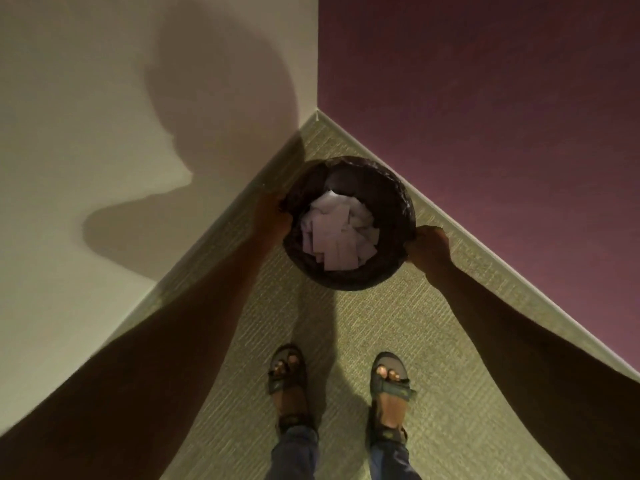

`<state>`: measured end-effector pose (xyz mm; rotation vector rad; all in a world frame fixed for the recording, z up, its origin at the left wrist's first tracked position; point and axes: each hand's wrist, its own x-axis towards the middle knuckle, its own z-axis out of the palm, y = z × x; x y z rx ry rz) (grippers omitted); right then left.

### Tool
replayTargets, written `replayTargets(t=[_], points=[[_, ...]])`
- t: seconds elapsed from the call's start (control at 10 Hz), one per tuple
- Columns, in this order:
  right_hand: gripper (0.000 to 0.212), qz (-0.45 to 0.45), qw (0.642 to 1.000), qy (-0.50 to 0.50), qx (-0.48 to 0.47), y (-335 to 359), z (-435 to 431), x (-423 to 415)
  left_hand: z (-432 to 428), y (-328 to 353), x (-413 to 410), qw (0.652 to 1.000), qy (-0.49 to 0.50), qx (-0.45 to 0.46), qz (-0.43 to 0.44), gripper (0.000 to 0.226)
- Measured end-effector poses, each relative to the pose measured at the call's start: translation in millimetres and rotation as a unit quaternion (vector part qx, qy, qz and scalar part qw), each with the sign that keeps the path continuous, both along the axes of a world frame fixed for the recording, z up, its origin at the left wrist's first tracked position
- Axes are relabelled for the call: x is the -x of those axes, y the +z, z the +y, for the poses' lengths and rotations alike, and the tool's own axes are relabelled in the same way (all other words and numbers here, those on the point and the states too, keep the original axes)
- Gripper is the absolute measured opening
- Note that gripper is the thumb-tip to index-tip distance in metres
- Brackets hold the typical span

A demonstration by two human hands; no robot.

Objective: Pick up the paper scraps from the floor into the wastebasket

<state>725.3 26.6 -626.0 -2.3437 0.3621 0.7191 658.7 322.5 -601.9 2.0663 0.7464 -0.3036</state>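
Both my hands gripped the wastebasket (349,271) rim, left hand (273,216) and right hand (429,247) on opposite sides, paper scraps (337,233) piled inside it.

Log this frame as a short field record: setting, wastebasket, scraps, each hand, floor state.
setting: room corner, cream wall meeting purple wall, greenish carpet
wastebasket: dark round wastebasket in the corner, seen from above
paper scraps: white paper scraps piled inside the wastebasket
left hand: left hand on the wastebasket's left rim
right hand: right hand on its right rim, fingers curled
floor state: no scraps seen on the visible carpet
feet: sandals facing the wastebasket
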Motion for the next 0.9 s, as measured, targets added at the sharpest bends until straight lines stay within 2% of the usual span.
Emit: replayTargets(t=[0.2, 0.3, 0.4, 0.5, 0.6, 0.7, 0.8, 0.9], points=[[0.013, -0.014, 0.998, 0.055, 0.027, -3.6, 16.6, -1.3, 0.7, -1.9, -3.8, 0.999, 0.008, -0.049, 0.015, 0.015], [0.015, -0.049, 0.997, 0.054, 0.012, -5.0, 27.2, -2.3, 1.0, 3.5, -2.5, 0.997, 0.021, -0.079, -0.003, 0.019], [0.017, -0.05, 0.997, 0.067, 0.004, -1.6, 33.1, -8.1, 0.7, 1.4, -0.4, 0.997, 0.051, -0.059, 0.008, 0.028], [0.026, -0.025, 0.997, 0.068, 0.006, 0.9, 34.1, -8.1, 3.9, -2.7, 3.2, 0.998, 0.057, -0.018, 0.012, 0.032], [0.058, -0.044, 0.995, 0.072, 0.057, 13.5, 41.7, 5.8, 7.3, -11.3, 14.4, 1.0, -0.002, -0.011, 0.02, 0.046], [0.059, -0.16, 0.971, 0.143, 0.108, 22.8, 52.3, 17.3, 4.7, -18.8, 25.9, 0.989, -0.068, -0.134, 0.018, 0.058], [0.058, -0.25, 0.931, 0.242, 0.108, 28.3, 63.7, 33.1, -8.0, -16.2, 38.2, 0.957, -0.114, -0.264, -0.027, 0.06], [0.06, -0.28, 0.897, 0.33, 0.093, 16.6, 75.6, 44.8, -38.9, -15.5, 47.2, 0.937, -0.161, -0.293, -0.1, 0.056]])
